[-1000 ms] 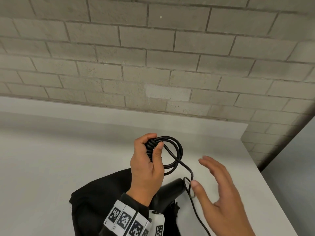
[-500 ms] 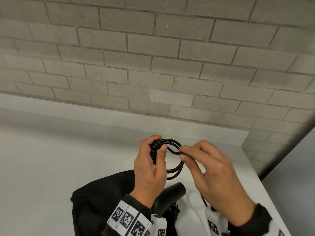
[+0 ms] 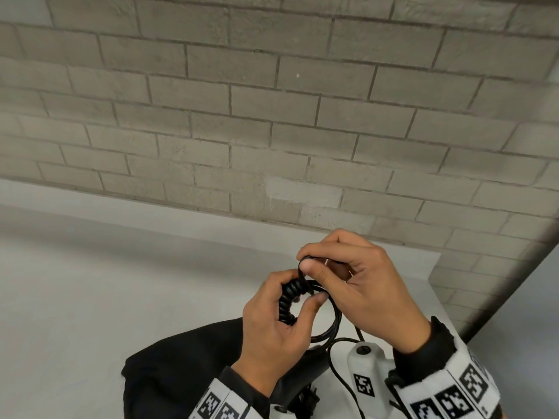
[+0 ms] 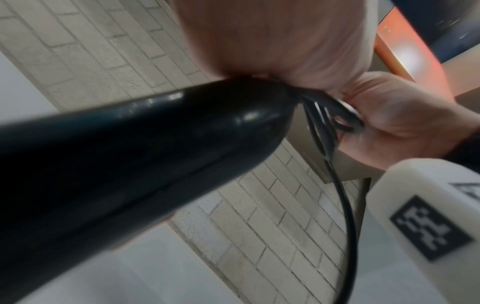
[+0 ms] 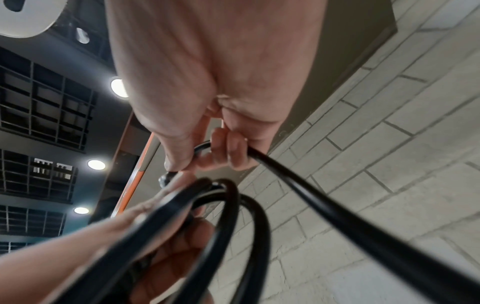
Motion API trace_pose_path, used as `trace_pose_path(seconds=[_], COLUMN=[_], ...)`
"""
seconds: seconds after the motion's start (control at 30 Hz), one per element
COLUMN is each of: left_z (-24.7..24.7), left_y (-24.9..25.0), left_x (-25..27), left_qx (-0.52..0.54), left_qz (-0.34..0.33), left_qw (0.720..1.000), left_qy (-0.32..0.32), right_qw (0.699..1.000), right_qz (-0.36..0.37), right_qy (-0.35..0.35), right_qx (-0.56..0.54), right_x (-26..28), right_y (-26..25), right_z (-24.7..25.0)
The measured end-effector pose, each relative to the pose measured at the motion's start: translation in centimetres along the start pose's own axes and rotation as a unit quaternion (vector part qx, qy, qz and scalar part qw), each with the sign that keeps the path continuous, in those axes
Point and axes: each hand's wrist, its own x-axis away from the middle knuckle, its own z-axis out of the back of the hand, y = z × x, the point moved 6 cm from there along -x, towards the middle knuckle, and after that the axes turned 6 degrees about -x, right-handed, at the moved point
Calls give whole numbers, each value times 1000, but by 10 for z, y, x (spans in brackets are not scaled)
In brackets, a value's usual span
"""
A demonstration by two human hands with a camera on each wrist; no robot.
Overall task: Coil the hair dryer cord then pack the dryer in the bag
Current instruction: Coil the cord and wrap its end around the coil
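Observation:
My left hand (image 3: 298,293) grips the black hair dryer cord (image 3: 332,325), a bundle of round loops wound tight at one side, held above the table. My right hand (image 3: 305,258) pinches a strand of the cord just above the left hand's fingers; the right wrist view shows the fingers (image 5: 226,152) curled round the cord (image 5: 311,195). A loose strand hangs down to the right of the black dryer (image 3: 305,373), which lies on the black bag (image 3: 181,367) below my hands. In the left wrist view the dryer (image 4: 130,154) fills the frame.
The white table (image 3: 121,297) runs along a grey brick wall (image 3: 272,131). Its right edge (image 3: 438,300) lies close beside my right hand, with a drop beyond. White marker blocks sit on both wrists.
My right hand, open beside the loose strand a second ago, took hold of the cord and carried it up over the top of the coil. The left hand kept its grip.

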Motion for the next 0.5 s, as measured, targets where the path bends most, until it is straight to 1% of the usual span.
trace_pose_path(seconds=[0.13,0.27,0.4,0.5], left_z=[-2,-1,0,0], left_y=[2,7,9,9], left_x=[2,3,1,2], left_qx=[2,-7,-7,-12], left_qz=[-3,-9,-17,-11], left_qw=[1000,1000,1000,1000], left_qy=[-4,-4,-5,-4], right_qw=[999,995,977,963], right_qz=[-33,-78,-148,-178], right_qy=[13,34,51,61], right_qx=[-16,-57,-144,-193], right_x=[-1,-1,6,14], right_y=[10,29,48,58], right_z=[2,4,1,-5])
